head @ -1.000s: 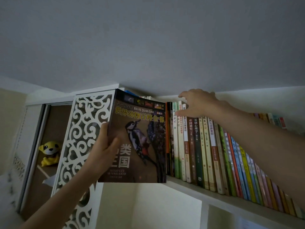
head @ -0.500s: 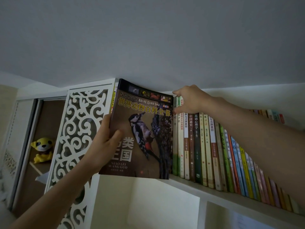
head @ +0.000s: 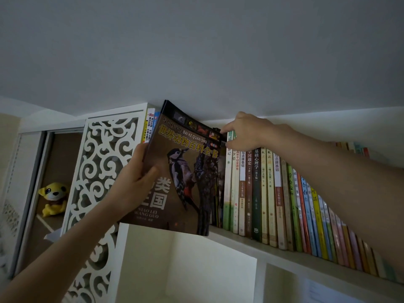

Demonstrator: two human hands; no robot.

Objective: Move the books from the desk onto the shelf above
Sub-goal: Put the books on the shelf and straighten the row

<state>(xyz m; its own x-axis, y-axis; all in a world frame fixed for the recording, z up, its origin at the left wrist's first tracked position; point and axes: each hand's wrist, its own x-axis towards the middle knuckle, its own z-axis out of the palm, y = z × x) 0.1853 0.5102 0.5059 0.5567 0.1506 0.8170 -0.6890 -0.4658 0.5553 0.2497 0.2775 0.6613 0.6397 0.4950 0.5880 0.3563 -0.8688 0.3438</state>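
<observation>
The woodpecker book (head: 185, 171) is a large, thin paperback with a dark brown cover showing a black-and-white woodpecker with a red belly on a tree trunk, a yellow Chinese title across the top with "BAI KE QUAN SHU" above it, and a strip of small animal photos along the upper edge. It is held upright and tilted, its right edge entering the shelf (head: 284, 253) at the left end of the row of books (head: 284, 204), its lower left corner hanging out past the shelf's front edge. The left hand (head: 133, 182) grips its left edge, thumb across the cover and fingers behind. The right hand (head: 247, 132) rests curled on the tops of the leftmost green and white spines, pressing on them; whether it pinches any is unclear. The upright row fills the shelf to the right. Behind the held book stand a few more spines (head: 149, 125). Left of them is a white fretwork panel (head: 98, 171), and beyond it a cabinet compartment (head: 59, 154) holds a yellow plush toy (head: 53, 199).
</observation>
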